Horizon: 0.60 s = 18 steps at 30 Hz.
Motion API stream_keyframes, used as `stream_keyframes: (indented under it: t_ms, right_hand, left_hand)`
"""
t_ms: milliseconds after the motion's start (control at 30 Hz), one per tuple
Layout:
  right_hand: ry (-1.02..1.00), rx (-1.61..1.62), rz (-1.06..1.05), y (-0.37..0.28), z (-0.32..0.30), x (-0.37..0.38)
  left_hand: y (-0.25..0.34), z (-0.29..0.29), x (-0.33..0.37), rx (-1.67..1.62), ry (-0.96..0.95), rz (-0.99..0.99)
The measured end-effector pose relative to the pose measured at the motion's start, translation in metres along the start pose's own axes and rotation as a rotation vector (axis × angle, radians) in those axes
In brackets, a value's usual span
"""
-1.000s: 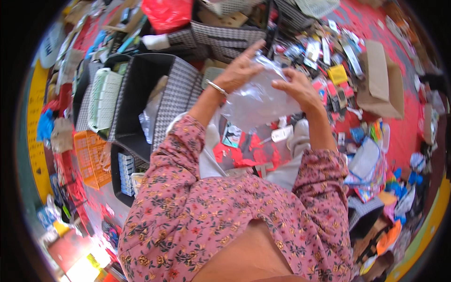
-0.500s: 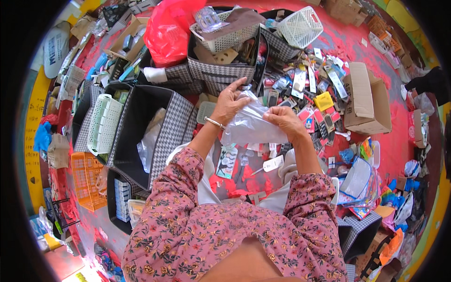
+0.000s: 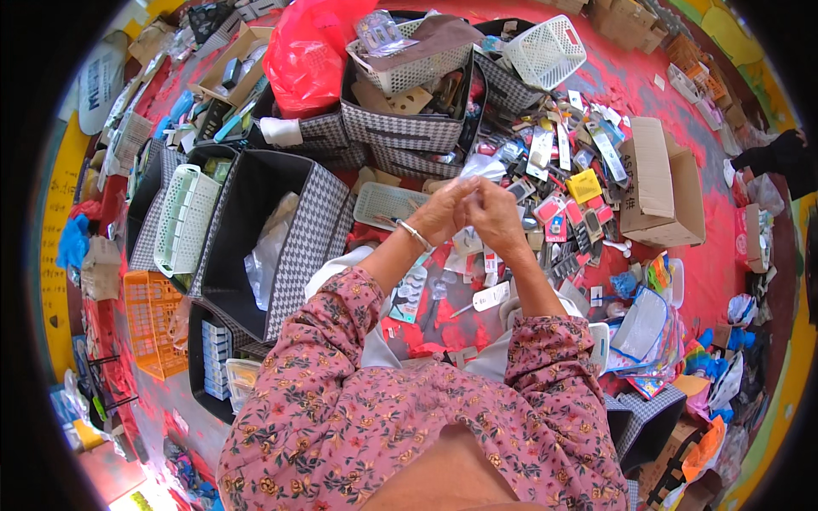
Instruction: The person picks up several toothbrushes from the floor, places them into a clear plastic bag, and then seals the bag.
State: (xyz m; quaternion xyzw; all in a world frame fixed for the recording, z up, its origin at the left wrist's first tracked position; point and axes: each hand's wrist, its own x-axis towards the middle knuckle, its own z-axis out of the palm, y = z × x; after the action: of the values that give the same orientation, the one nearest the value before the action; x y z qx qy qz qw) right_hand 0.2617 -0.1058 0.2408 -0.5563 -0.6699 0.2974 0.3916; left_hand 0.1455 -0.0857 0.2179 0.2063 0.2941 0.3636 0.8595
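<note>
My left hand (image 3: 438, 213), with a pale bangle at its wrist, meets my right hand (image 3: 496, 218) in front of me. Both are closed, their fingertips pinched together at the gathered edge of a clear plastic bag (image 3: 484, 166). Most of the bag is hidden behind my hands; a crumpled part shows just beyond them. Below the hands lie a white tag-shaped piece (image 3: 492, 296) and a patterned card (image 3: 410, 294). A pale green basket tray (image 3: 385, 204) sits left of my left hand.
Small packaged goods (image 3: 554, 170) are heaped on the red floor ahead to the right, beside an open cardboard box (image 3: 652, 183). Houndstooth storage boxes (image 3: 311, 221), a white-green basket (image 3: 183, 221) and an orange crate (image 3: 153, 324) stand at the left. A red bag (image 3: 302, 60) rises behind.
My hands have come together and lowered a little toward me. The bag, spread between them before, is now bunched and mostly hidden behind them. The pale green tray shows more.
</note>
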Motion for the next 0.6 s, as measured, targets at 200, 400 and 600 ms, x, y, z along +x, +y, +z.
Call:
stream_keyframes:
  t_ms: [200, 400, 600]
  right_hand:
    - [-0.399, 0.729, 0.207, 0.011, 0.004, -0.002]
    - [-0.663, 0.695, 0.364, 0.004, -0.015, -0.006]
    - [-0.005, 0.756, 0.281, 0.019, -0.053, 0.008]
  left_hand:
    - [0.0, -0.024, 0.011, -0.101, 0.089, 0.032]
    - [0.011, -0.02, 0.005, -0.172, 0.179, -0.089]
    - [0.022, -0.017, 0.001, -0.353, 0.028, 0.029]
